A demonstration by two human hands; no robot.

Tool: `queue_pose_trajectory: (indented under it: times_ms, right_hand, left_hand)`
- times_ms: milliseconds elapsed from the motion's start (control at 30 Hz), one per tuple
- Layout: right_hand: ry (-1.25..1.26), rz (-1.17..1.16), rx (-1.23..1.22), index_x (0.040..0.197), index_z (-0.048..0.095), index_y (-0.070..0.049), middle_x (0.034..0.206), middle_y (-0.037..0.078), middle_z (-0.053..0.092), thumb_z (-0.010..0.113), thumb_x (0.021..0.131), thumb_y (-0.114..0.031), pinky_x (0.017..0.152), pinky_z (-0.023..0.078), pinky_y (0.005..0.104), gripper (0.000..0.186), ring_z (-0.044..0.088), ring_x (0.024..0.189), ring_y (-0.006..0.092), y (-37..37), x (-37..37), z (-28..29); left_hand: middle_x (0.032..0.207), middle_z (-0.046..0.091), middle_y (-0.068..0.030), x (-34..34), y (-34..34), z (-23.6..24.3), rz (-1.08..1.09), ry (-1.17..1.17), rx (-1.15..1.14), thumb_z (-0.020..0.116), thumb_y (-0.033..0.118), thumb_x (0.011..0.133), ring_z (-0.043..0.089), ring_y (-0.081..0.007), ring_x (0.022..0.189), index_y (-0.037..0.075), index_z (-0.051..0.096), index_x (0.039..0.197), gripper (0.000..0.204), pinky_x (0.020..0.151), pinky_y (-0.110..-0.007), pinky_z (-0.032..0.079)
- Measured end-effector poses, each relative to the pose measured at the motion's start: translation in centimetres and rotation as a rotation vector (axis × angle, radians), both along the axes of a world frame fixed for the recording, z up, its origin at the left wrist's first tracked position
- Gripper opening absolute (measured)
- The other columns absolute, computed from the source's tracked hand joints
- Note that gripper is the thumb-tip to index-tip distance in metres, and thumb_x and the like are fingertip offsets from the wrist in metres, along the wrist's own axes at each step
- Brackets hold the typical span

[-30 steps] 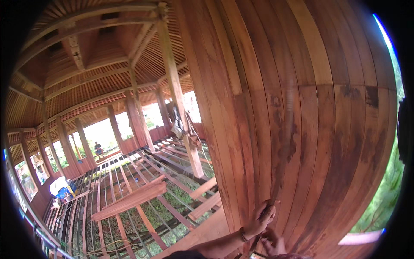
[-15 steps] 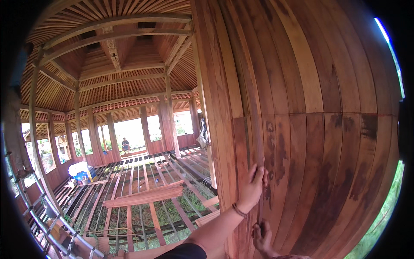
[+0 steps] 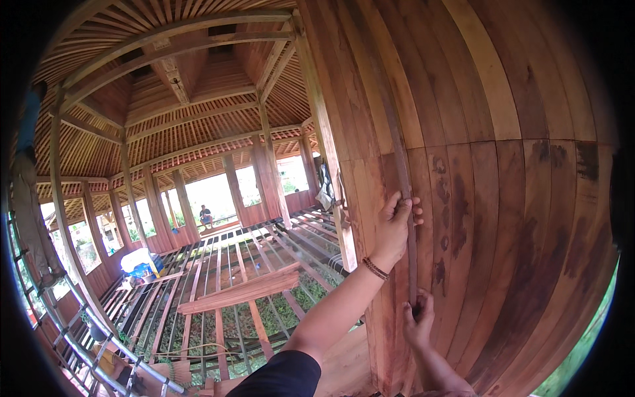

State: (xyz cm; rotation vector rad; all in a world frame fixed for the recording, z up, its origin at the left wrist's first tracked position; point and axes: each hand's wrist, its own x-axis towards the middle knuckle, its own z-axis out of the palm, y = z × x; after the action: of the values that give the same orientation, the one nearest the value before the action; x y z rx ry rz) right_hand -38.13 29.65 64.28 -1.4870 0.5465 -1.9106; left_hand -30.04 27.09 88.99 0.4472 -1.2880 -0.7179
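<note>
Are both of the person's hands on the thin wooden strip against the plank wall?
Yes: the left hand grips the thin wooden strip higher up, and the right hand holds its lower end.

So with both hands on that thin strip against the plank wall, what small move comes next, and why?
Probably press the thin strip flat into the seam: the left hand grips it higher up, the right hand pinches its lower part, and it runs along the plank wall.

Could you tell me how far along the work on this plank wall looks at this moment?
Done: the plank wall beside the strip stands closed, board against board. In hand: a thin dark strip lies upright against a seam, the left hand pressing it higher up and the right hand gripping its lower end. Left: no fastener shows, and the floor joists behind lie mostly open.
</note>
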Motion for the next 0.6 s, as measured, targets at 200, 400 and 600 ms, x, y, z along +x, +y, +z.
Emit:
queue_pose_trajectory:
  times_ms: [200,400,600]
  right_hand:
    - [0.16,-0.064,0.027,0.125,0.055,0.001,0.1,0.006,0.06,0.062,0.102,-0.01,0.075,0.049,0.0293,0.028,0.056,0.085,0.0132,0.2,0.4,2.2]
    - [-0.02,0.057,0.001,0.126,0.055,0.003,0.099,0.011,0.062,0.059,0.104,-0.012,0.079,0.049,0.03,0.027,0.059,0.089,0.0143,-3.7,1.3,5.9]
    - [-0.022,0.03,-0.164,0.128,0.056,0.007,0.105,0.02,0.067,0.059,0.104,-0.017,0.088,0.05,0.0332,0.035,0.064,0.098,0.0243,-10.6,1.8,14.2]
  left_hand:
    - [0.116,0.065,-0.0106,0.7,-1.8,2.0,-0.027,0.074,-0.064,0.056,0.014,0.107,0.065,-0.0185,0.098,-0.001,0.055,0.133,0.03,0.081,-0.035,0.059]
    - [0.108,0.069,-0.0121,1.7,-4.7,5.8,0.661,-0.349,-0.177,0.066,0.019,0.102,0.066,-0.0154,0.1,-0.009,0.055,0.135,0.045,0.081,-0.029,0.056]
    - [0.084,0.075,-0.0122,1.8,-5.8,11.9,0.842,-0.524,-0.316,0.07,0.019,0.095,0.07,-0.0175,0.065,-0.004,0.062,0.135,0.047,0.063,-0.032,0.054]
